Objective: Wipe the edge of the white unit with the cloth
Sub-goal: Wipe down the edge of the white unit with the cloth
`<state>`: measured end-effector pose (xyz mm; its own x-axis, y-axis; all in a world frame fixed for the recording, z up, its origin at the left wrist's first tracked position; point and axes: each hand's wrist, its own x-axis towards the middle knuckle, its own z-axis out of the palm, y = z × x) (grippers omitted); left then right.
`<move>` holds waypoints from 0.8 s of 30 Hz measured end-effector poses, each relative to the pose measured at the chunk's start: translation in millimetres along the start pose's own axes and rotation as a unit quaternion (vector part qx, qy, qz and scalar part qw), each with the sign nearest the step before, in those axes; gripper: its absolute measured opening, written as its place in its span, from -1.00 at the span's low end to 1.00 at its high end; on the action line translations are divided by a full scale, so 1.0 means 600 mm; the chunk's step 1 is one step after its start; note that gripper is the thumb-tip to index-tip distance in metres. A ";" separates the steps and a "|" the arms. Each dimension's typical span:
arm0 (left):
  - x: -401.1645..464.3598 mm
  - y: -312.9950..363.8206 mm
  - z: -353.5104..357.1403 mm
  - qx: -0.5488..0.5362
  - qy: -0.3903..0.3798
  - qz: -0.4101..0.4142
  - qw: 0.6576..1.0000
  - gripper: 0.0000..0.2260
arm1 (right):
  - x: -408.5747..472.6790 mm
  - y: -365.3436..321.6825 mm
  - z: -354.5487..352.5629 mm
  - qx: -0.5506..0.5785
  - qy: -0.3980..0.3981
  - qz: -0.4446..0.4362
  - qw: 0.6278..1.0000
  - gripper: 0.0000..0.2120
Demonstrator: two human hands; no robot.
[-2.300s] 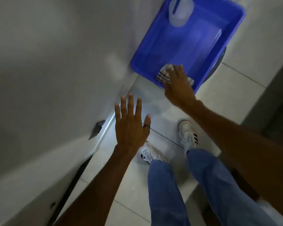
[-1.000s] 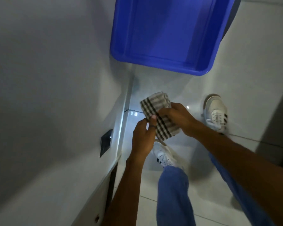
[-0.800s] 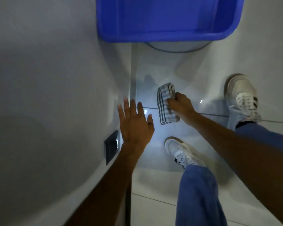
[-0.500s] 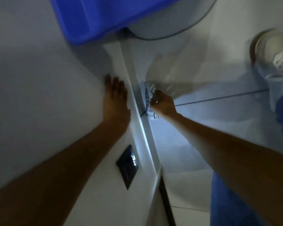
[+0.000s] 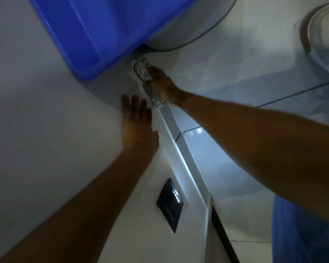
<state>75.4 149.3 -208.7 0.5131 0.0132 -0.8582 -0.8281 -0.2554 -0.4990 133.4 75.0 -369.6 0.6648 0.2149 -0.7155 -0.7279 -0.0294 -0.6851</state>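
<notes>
The white unit (image 5: 46, 149) fills the left half of the head view, and its narrow lit edge (image 5: 180, 149) runs diagonally from upper middle to lower right. My right hand (image 5: 162, 84) presses a checked cloth (image 5: 143, 72) against the far end of that edge, close under the blue tub. Part of the cloth is hidden beneath my fingers. My left hand (image 5: 137, 128) lies flat on the unit's face beside the edge, fingers spread, holding nothing.
A blue plastic tub (image 5: 103, 31) rests on a round grey base (image 5: 188, 31) just beyond the cloth. A small dark panel (image 5: 169, 204) sits on the unit near the edge. The tiled floor (image 5: 245, 73) lies right, with my shoe (image 5: 325, 33) and blue trouser leg (image 5: 302, 234).
My right hand took the cloth from the tub, both hands folded it, then my right hand brought it onto the unit's edge and slid it farther along toward the tub. My left hand settled flat on the unit.
</notes>
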 end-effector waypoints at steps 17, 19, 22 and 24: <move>-0.046 0.033 0.011 -0.016 0.010 -0.035 0.999 -0.29 | -0.057 0.091 0.020 -0.071 0.072 -0.047 0.994 -0.70; -0.046 0.042 0.013 -0.023 0.019 -0.053 0.998 -0.28 | -0.016 0.032 -0.001 -0.031 0.050 -0.024 0.998 -0.70; -0.045 0.044 0.011 -0.057 0.023 -0.066 0.996 -0.29 | -0.006 0.009 -0.029 -0.115 -0.026 -0.015 0.993 -0.47; -0.049 0.043 0.005 -0.064 0.016 -0.066 0.996 -0.29 | -0.037 0.052 -0.029 -0.142 -0.049 -0.016 0.989 -0.44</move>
<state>38.3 145.3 -196.7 0.6242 0.0253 -0.7808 -0.7182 -0.3749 -0.5863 98.8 52.5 -377.7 0.6563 0.3134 -0.6863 -0.6217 -0.2907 -0.7273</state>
